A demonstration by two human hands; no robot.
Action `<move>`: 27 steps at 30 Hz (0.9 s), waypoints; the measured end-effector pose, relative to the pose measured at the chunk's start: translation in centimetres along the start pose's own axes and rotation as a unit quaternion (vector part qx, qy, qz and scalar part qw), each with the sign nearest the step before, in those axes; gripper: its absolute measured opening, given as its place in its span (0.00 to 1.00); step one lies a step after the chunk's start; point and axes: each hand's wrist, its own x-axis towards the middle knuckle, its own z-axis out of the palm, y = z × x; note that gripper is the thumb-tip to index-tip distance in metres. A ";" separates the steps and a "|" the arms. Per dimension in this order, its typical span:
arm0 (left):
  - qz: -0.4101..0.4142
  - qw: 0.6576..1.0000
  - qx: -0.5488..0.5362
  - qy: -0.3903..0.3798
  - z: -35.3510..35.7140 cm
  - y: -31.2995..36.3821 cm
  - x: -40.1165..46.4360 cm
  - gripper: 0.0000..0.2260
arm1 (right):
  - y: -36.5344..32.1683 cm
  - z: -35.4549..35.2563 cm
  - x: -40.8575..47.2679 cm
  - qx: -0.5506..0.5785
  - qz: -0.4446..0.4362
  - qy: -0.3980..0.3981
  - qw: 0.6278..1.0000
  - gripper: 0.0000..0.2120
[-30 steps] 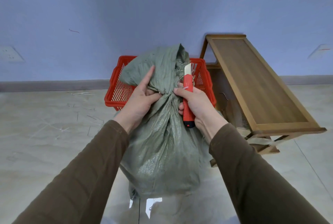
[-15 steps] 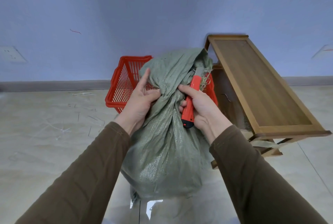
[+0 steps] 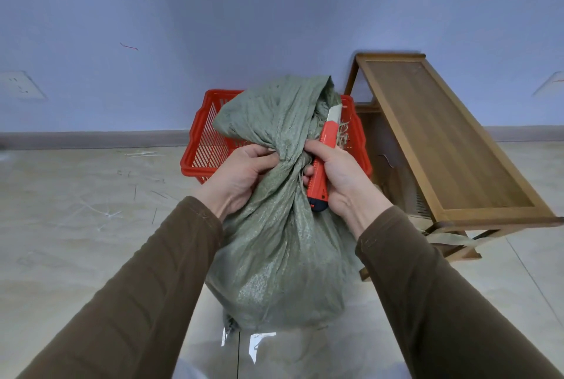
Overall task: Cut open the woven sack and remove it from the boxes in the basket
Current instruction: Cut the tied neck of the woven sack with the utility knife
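A green woven sack [image 3: 274, 256] stands full on the floor in front of me, its neck bunched and its loose top flopping over. My left hand [image 3: 241, 177] grips the bunched neck from the left. My right hand [image 3: 338, 180] presses against the neck from the right and holds a red utility knife [image 3: 322, 165] upright, its blade sticking up beside the sack's top. A red plastic basket [image 3: 201, 150] sits on the floor right behind the sack. The sack hides whatever it contains; no boxes show.
A low wooden bench [image 3: 442, 146] stands to the right, close to the basket and sack, with flat packing strap [image 3: 448, 238] under its near leg. A blue wall [image 3: 274, 27] rises behind. Thin scraps [image 3: 137, 192] lie on the tiled floor at left.
My left fingers have closed from flat on the sack to a fist around its neck. The sack's top swung right, then back toward the middle, and the knife stands more upright.
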 end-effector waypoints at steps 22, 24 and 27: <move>0.044 0.959 0.162 0.227 0.8 -0.2 1.2 0.11 | 0.3 0.1 -1.1 -0.045 -0.085 -0.048 0.994 0.05; 0.041 0.960 0.130 0.246 0.9 -0.4 1.3 0.16 | 0.3 0.1 -1.0 -0.057 -0.100 -0.045 0.992 0.06; 0.045 0.950 0.151 0.270 1.2 -0.4 1.6 0.14 | 0.4 0.3 -0.9 -0.045 -0.102 -0.049 0.992 0.06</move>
